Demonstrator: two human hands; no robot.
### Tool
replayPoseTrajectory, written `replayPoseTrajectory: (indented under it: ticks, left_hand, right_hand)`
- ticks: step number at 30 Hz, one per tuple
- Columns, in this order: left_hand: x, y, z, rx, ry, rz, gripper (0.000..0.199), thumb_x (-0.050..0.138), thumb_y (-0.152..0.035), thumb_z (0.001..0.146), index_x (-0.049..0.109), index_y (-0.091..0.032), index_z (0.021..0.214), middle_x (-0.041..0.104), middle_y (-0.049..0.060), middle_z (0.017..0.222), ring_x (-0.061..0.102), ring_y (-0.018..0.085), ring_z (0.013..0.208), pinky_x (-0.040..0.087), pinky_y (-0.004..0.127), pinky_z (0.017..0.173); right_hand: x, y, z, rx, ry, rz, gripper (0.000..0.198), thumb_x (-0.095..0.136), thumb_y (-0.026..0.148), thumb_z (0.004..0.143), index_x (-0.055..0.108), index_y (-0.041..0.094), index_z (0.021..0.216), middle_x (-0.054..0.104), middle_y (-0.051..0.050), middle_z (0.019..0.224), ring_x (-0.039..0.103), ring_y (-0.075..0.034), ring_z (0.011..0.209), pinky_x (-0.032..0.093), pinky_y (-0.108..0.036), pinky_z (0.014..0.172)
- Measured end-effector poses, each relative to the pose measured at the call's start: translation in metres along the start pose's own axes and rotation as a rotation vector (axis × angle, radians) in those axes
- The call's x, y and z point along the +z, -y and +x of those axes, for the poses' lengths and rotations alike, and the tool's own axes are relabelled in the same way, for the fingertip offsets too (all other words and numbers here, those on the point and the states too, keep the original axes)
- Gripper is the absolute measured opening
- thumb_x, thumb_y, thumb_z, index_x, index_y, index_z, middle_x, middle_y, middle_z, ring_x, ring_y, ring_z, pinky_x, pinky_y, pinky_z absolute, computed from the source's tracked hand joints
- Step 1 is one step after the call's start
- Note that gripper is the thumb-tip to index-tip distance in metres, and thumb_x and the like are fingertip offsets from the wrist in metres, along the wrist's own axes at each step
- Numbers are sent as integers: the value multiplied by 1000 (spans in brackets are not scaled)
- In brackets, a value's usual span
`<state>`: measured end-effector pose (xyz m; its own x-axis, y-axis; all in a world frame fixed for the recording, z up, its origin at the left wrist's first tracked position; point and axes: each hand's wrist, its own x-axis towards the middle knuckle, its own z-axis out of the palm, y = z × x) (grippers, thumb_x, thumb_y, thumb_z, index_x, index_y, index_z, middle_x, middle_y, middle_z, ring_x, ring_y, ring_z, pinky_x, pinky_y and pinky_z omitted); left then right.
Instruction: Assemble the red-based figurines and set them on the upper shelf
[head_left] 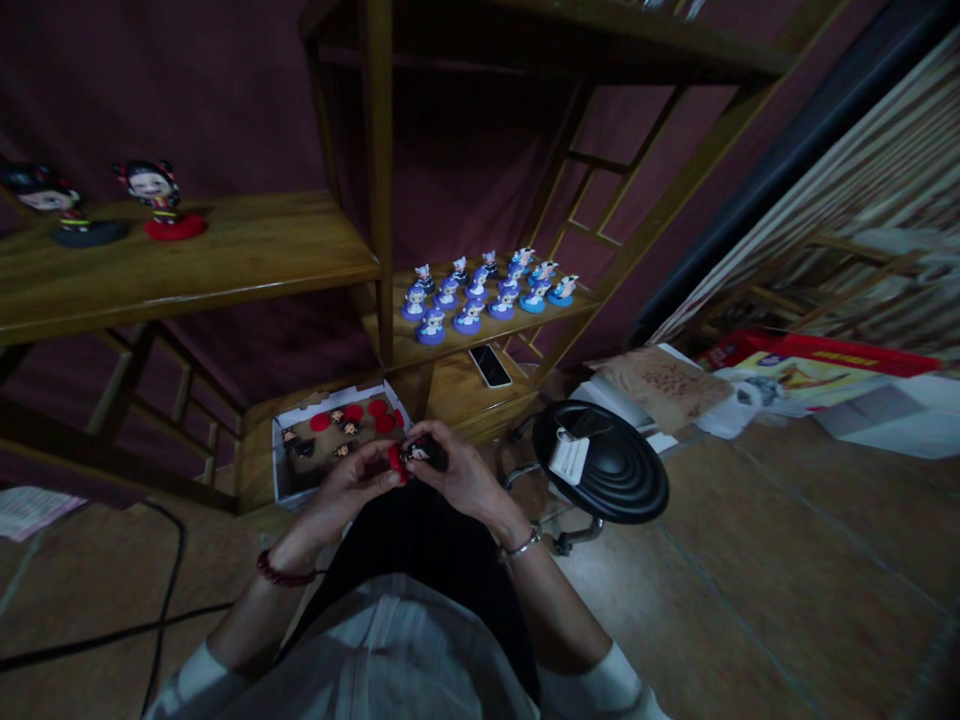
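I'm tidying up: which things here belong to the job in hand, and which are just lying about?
Job, it seems: held figurine and red base, red discs, small figures, open box.
Apparently lying about: phone, black cable, white item on stool.

Pale sleeves (206,685), black trousers (420,535), beaded bracelet (283,574) – dark red, silvery bangle (523,543)

A maroon wall (232,90) (dim) backs wooden shelves (262,240).

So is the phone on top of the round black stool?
No, the smartphone lies on the lower wooden shelf, apart from the round black stool.
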<state>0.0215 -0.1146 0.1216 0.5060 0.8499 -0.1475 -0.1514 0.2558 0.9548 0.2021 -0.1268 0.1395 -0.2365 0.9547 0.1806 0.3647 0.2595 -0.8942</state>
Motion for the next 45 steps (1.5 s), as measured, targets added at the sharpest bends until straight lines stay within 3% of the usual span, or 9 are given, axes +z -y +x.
replayPoseTrajectory:
  ticks: [5,21,29,36,45]
  left_hand:
    - [-1,1,0,-24,-24,11,40,73,-34,67,61,-17,102,64,3,86,57,15,80,42,28,80]
    - [1,2,0,-36,-50,16,40,76,-34,64,64,-17,97,66,2,80,58,14,75,43,27,77]
    - [1,6,-2,-45,-39,82,29,73,-38,66,64,-15,81,63,0,72,55,12,68,41,25,72]
    - [2,2,-1,-40,18,91,29,71,-39,69,63,-13,78,63,1,70,56,12,66,43,24,69]
    - [2,12,-1,-50,-5,21,30,70,-41,69,64,-13,77,64,3,71,58,13,64,45,25,66]
  right_hand:
    - [-3,5,0,12,26,-54,18,60,19,77,58,21,95,62,2,90,58,-12,85,42,-24,79]
    - [1,3,-3,69,-20,-8,16,61,15,74,61,19,89,63,3,80,57,-10,73,42,-20,69]
    - [3,3,-6,87,42,-11,17,58,14,75,61,18,91,64,2,81,57,-10,72,42,-21,68]
    - [1,3,-6,43,61,-24,16,58,16,75,60,19,91,63,2,81,56,-10,73,42,-21,69]
    - [0,4,-8,17,77,-59,16,57,16,76,60,19,91,64,1,82,58,-12,75,43,-23,72]
